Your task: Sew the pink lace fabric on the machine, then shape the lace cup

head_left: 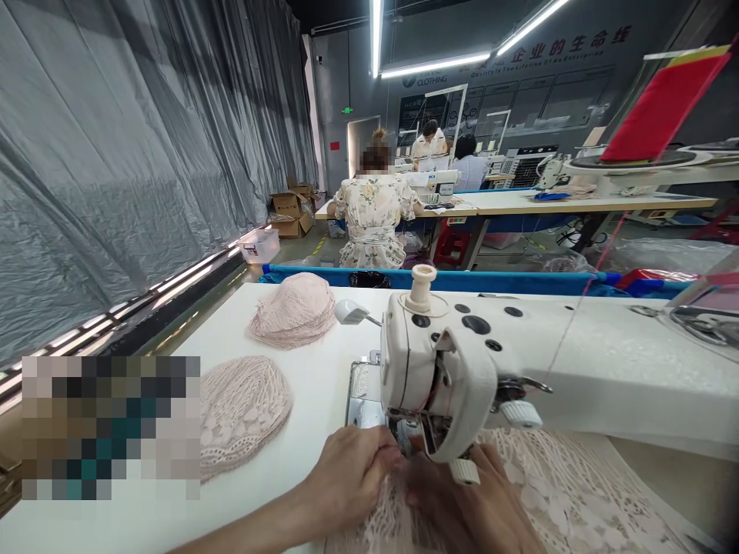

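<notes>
A white sewing machine (439, 354) stands over the white table, its needle area mostly hidden by the head and my hands. My left hand (355, 473) is closed, gripping beige lace fabric (384, 519) just in front of the presser foot. On the other side of that lace, my right hand (473, 500) is closed on it too; the machine head covers part of its fingers, and the thumb side is in shadow. More beige lace (577, 485) spreads out under the machine arm to the right.
Left of the machine lie a stack of lace cups (294, 308) and a nearer lace stack (245, 412). A knee-high blue cloth strip (312, 273) borders the table's far edge. Ahead, a person in a floral top (372, 215) sits at another table. A red thread cone (658, 108) stands upper right.
</notes>
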The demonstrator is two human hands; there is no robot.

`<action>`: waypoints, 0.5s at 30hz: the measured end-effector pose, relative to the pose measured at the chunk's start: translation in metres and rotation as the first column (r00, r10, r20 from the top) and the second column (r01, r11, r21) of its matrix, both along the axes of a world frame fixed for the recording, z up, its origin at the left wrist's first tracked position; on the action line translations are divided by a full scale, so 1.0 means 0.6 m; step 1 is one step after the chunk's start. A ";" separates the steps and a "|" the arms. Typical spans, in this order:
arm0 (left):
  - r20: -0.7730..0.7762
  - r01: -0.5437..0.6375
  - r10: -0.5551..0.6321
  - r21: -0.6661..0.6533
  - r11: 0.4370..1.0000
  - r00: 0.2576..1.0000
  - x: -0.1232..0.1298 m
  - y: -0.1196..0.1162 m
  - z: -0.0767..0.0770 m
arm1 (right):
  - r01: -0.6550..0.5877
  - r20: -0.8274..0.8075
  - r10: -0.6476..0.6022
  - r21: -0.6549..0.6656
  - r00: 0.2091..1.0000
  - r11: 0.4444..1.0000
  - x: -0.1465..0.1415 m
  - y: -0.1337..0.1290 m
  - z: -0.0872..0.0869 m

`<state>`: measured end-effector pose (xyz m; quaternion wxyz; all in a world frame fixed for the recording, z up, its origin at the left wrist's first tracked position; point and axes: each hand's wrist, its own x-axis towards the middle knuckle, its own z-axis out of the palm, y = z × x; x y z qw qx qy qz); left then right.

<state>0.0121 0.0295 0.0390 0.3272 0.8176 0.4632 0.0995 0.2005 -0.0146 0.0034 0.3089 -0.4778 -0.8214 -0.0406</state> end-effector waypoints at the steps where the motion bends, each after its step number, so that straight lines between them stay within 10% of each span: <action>1: 0.042 0.009 -0.008 -0.022 1.000 0.999 -0.001 0.000 0.001 | 0.000 -0.052 -0.002 -0.034 0.999 0.999 -0.001 0.002 -0.002; 7: 0.093 0.033 -0.021 -0.126 0.991 0.995 -0.005 0.003 0.013 | 0.019 -0.334 -0.101 -0.241 0.937 0.970 -0.005 0.002 -0.031; 15: 0.018 0.045 -0.045 0.009 0.999 0.999 0.001 0.002 0.005 | 0.034 -0.042 -0.032 0.042 0.999 0.999 -0.006 0.005 -0.013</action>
